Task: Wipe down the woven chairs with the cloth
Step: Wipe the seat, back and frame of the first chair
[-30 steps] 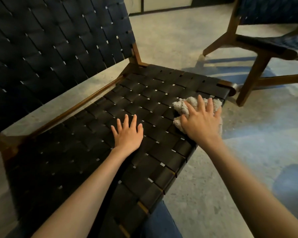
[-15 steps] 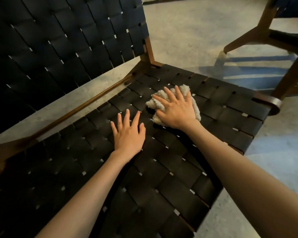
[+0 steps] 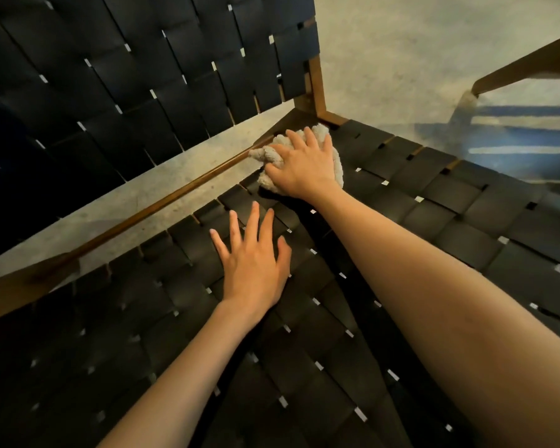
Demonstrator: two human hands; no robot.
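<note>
Here, the backrest post (image 3: 316, 88) stands beside the cloth (image 3: 265, 153).

We see a grey, mottled floor (image 3: 401, 53) at the upper right, and on it, further right, a blurred patch of blue and pale stripes (image 3: 524, 137).

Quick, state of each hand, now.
Left hand: open, flat on the seat.
Right hand: open, fingers spread, pressing the cloth at the seat's back corner.
</note>
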